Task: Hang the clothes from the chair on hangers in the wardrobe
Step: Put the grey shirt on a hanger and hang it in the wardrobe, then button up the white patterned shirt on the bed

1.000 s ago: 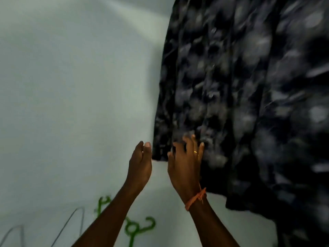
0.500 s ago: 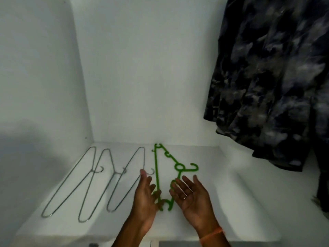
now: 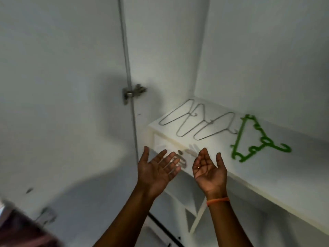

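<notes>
Both hands are hovering palm-up in front of the white wardrobe shelf (image 3: 267, 168), holding nothing. The left hand (image 3: 156, 172) is spreading its fingers wide; the right hand (image 3: 209, 169), an orange band (image 3: 217, 201) circling its wrist, is cupping slightly. On the shelf, three metal wire hangers (image 3: 197, 122) are lying side by side, and a green plastic hanger (image 3: 252, 139) is lying just right of them. At left, the open wardrobe door (image 3: 62, 86) is showing its metal hinge (image 3: 132, 92). Something dark reddish is blurring past the bottom-left corner.
</notes>
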Motion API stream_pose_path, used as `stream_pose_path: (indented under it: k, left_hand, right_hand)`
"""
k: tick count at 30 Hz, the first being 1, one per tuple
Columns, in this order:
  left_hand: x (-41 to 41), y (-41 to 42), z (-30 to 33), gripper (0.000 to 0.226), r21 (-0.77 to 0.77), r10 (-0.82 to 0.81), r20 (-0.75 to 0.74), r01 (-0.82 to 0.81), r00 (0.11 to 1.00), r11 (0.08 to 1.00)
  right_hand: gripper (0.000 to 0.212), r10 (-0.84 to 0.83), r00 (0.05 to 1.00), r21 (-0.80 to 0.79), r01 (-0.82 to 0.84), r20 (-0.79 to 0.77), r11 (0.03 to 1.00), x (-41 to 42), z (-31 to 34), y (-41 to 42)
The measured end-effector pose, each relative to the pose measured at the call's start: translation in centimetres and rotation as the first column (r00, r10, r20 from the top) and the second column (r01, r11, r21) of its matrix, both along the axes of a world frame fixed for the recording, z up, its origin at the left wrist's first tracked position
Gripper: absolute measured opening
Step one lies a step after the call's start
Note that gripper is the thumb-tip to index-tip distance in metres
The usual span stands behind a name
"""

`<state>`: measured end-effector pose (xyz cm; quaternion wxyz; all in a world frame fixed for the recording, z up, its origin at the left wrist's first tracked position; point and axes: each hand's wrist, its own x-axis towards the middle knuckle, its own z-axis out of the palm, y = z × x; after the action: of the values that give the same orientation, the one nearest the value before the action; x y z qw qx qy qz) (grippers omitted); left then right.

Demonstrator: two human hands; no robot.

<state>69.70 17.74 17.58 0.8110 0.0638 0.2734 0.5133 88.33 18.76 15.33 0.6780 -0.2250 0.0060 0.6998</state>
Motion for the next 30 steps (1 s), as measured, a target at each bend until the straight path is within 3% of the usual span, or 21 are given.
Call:
stream_pose_path:
  k: [5,12,17,21,30]
  left_hand:
    - [-8.7,-6.8,-0.8,0.063,-0.04,0.206,-0.126,-0.213,0.97,0.976]
    - [-21.1,-16.7,-2.1,0.051,-0.006,0.416,-0.201,-0.426,0.887,0.905]
    - [-30.7,-24.2,-3.2,0.033,-0.009,0.508,-0.146,-0.515,0.849,0.857]
    - [-38.1,-29.3,-3.5,0.032,-0.02,0.607,-0.117,-0.613,0.786,0.79]
    - [-54.6,-37.2,-5.7,0.024,-0.157,0.766,-0.161,-0.782,0.623,0.603]
  right_hand:
    - [0.035,0.32,0.941,-0.039,-0.317,0.11,0.948,-11.0,-1.0,-3.1]
    - [0.033,0.633,0.75,-0.084,-0.63,0.194,0.772,-27.1,-1.7,-11.1]
    - [0.033,0.703,0.681,-0.066,-0.707,0.206,0.704,-37.2,-1.9,-17.7]
    - [0.034,0.75,0.616,-0.071,-0.759,0.241,0.647,-44.6,-3.2,-22.1]
    - [0.035,0.851,0.46,-0.222,-0.828,0.254,0.515,-63.2,-4.8,-27.3]
